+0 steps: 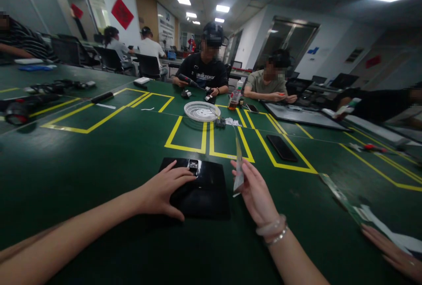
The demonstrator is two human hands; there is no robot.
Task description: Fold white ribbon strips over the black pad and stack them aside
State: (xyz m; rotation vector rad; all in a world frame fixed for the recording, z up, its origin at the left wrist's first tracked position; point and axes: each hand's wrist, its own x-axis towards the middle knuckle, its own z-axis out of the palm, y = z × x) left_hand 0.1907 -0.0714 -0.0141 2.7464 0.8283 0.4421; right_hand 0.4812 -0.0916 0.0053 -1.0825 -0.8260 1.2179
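A glossy black rectangular plate [204,193], which looks like a monitor stand base, lies flat on the green table in front of me. Near its far edge sits a small square metal fitting [193,167]. My left hand [166,190] rests over the plate's left part, fingers spread, with the fingertips close to the fitting. Just off the plate's right edge, my right hand [253,188] pinches a thin, see-through strip of plastic film [238,166] between thumb and fingers. The strip stands roughly upright, its upper end thin and blurred.
Beyond the plate are a white plastic basket [194,117], a dark phone [281,147] and yellow tape outlines [184,148]. A co-worker across the table holds a power screwdriver [187,79]. At right, another person's hand [391,247] lies near a green strip [339,197].
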